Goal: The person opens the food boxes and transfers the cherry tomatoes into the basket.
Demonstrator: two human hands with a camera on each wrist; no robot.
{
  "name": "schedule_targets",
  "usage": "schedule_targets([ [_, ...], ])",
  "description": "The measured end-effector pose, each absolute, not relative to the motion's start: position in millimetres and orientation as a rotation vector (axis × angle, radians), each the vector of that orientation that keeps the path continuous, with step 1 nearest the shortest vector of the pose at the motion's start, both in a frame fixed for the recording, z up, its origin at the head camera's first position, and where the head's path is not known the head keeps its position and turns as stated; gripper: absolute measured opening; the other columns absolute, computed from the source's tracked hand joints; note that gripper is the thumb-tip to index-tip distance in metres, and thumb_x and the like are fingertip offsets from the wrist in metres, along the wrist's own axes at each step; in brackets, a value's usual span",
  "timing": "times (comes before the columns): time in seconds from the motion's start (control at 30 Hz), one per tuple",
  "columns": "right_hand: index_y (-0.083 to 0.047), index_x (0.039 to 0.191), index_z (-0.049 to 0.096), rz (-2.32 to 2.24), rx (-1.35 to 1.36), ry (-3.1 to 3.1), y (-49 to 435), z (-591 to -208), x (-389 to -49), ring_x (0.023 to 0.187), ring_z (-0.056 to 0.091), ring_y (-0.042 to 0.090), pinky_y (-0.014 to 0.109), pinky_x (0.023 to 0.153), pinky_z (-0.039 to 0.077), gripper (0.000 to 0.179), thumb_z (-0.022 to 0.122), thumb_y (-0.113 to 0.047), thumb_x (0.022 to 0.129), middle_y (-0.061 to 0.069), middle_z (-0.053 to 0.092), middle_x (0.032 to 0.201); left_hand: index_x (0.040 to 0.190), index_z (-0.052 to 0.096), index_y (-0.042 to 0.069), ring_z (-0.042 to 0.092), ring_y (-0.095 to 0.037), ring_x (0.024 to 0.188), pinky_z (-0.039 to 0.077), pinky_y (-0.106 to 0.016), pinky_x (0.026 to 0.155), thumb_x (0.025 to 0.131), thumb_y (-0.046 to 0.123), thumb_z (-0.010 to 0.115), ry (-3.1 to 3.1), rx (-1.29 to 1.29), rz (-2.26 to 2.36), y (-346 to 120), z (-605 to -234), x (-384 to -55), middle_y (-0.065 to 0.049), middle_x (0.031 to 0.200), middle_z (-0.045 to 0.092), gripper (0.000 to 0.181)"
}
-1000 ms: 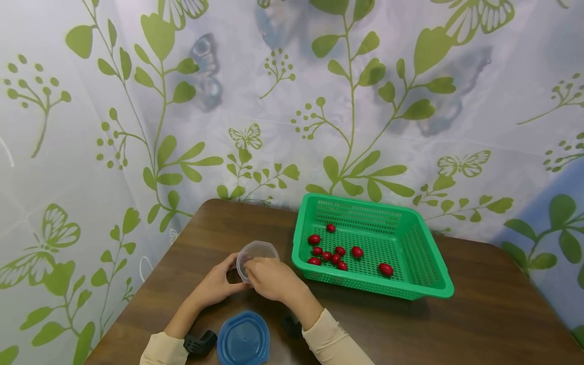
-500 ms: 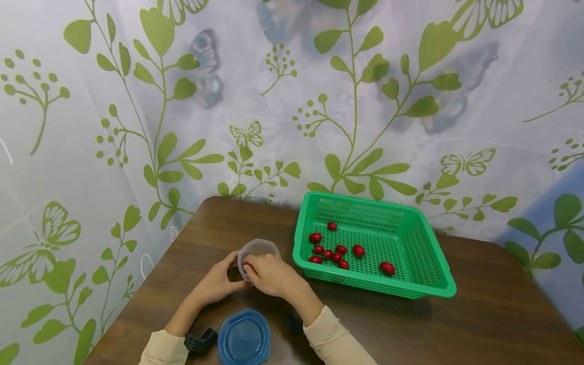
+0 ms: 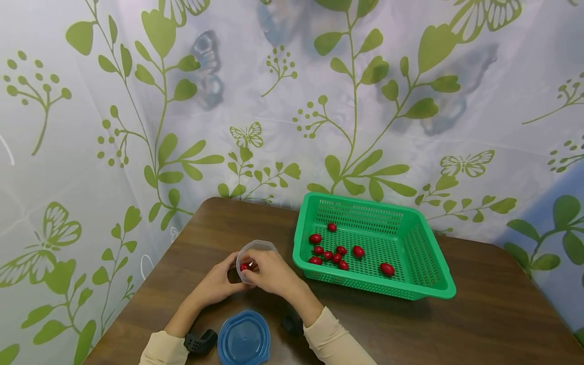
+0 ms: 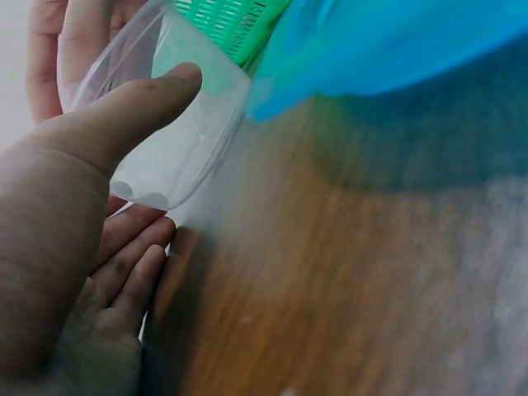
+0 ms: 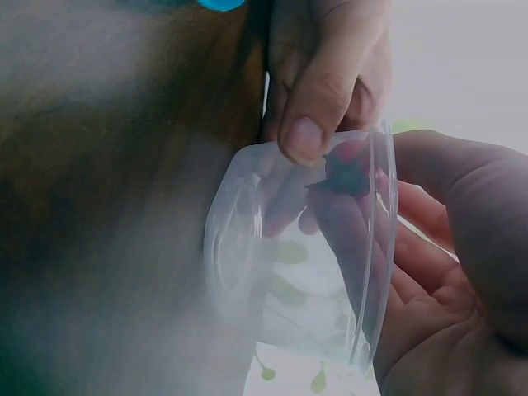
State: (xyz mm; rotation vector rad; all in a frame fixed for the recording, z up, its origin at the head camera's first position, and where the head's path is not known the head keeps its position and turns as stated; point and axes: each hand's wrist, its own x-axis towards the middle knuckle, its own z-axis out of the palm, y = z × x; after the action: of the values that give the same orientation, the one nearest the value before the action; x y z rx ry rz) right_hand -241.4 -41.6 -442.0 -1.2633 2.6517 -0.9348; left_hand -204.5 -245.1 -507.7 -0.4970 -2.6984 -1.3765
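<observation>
My left hand (image 3: 219, 284) grips a clear plastic container (image 5: 239, 223) tilted just above the table, its thumb (image 4: 157, 99) along the wall and its fingers on the other side. The right hand (image 3: 274, 274) reaches inside the mouth of the container. Its thumb and fingers pinch a small red fruit (image 3: 245, 266) near the left side of the container. A dark green leafy top (image 5: 342, 175) of this fruit shows through the wall in the right wrist view. Just in front of the hands lies a blue lid (image 3: 245, 337).
To the right stands a green plastic basket (image 3: 424, 253) with slotted walls. Several red fruits (image 3: 358, 251) are scattered on its floor, mostly toward the left. A wooden table (image 3: 493, 284) carries everything, with a leaf-patterned curtain (image 3: 274, 101) behind it.
The right fingers have spread a little and shifted inside the container, so more of the red fruit shows. The left hand, lid and basket stay put.
</observation>
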Motion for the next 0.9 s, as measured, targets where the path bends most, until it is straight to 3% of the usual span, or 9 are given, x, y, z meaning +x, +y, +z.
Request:
schedule_targets([
  [0.4, -0.014, 0.11, 0.073, -0.918, -1.287, 2.764, -41, -437, -238, 0.081, 0.067, 0.003, 0.013, 0.072, 0.055, 0.017, 0.075, -0.021, 0.094, -0.007, 0.072, 0.094, 0.15, 0.048, 0.016, 0.063, -0.028, 0.128, 0.051, -0.053, 0.106, 0.086, 0.04, 0.085, -2.699, -0.488, -1.408, -244, -505, -204, -0.006, 0.141, 0.063, 0.078],
  [0.63, -0.015, 0.111, 0.073, -0.92, -1.281, 2.797, -39, -431, -235, 0.082, 0.065, 0.001, 0.014, 0.073, 0.055, 0.017, 0.075, -0.021, 0.095, -0.006, 0.073, 0.097, 0.15, 0.048, 0.014, 0.064, -0.028, 0.126, 0.053, -0.051, 0.104, 0.087, 0.041, 0.083, -2.696, -0.506, -1.369, -244, -505, -203, -0.006, 0.139, 0.064, 0.076],
  [0.9, -0.014, 0.113, 0.072, -0.981, -1.288, 2.819, -32, -415, -234, 0.087, 0.071, 0.009, 0.016, 0.076, 0.057, 0.018, 0.074, -0.02, 0.096, -0.002, 0.072, 0.103, 0.149, 0.049, 0.015, 0.064, -0.026, 0.125, 0.051, -0.054, 0.107, 0.086, 0.037, 0.085, -2.706, -0.48, -1.39, -243, -503, -203, -0.003, 0.139, 0.064, 0.076],
])
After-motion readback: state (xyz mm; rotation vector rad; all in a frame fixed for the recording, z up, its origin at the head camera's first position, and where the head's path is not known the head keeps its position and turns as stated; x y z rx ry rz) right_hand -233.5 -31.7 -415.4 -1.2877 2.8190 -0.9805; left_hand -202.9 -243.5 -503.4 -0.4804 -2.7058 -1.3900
